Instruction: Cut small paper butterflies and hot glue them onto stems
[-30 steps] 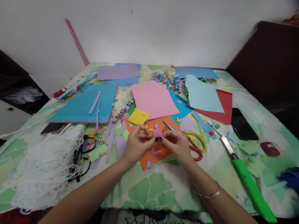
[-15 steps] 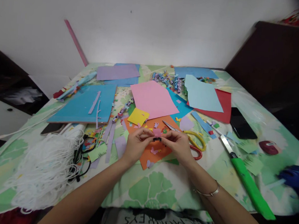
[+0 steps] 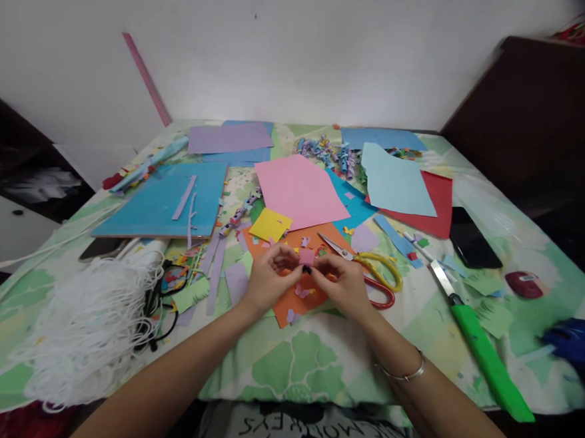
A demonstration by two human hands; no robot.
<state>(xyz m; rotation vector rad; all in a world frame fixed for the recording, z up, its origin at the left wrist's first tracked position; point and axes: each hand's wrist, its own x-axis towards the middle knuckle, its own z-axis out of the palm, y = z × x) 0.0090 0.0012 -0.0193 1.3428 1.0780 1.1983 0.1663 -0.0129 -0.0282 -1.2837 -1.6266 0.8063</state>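
A small piece of pink paper (image 3: 306,256) is pinched between my two hands, above an orange sheet (image 3: 286,310). My left hand (image 3: 270,279) grips its left side with thumb and fingertips. On the right side, my right hand (image 3: 344,283) does the same, and the thumbs nearly meet below the paper. Small purple butterfly cutouts (image 3: 292,317) lie on the orange sheet under my hands. Just beyond my right hand are scissors (image 3: 379,273) with one yellow and one red handle loop. A yellow paper square (image 3: 271,225) lies beyond my left hand.
Pink (image 3: 302,191), pale blue (image 3: 398,183) and red sheets lie farther back. A green-handled knife (image 3: 488,359), a black phone (image 3: 474,238) and a dark red mouse (image 3: 524,284) are at right. White string (image 3: 89,331), glasses (image 3: 169,304) and a blue board (image 3: 158,203) are at left.
My thumbs have come closer together under the pink paper, and both hands have shifted very slightly. The view has tilted a little; the things on the table stay in place.
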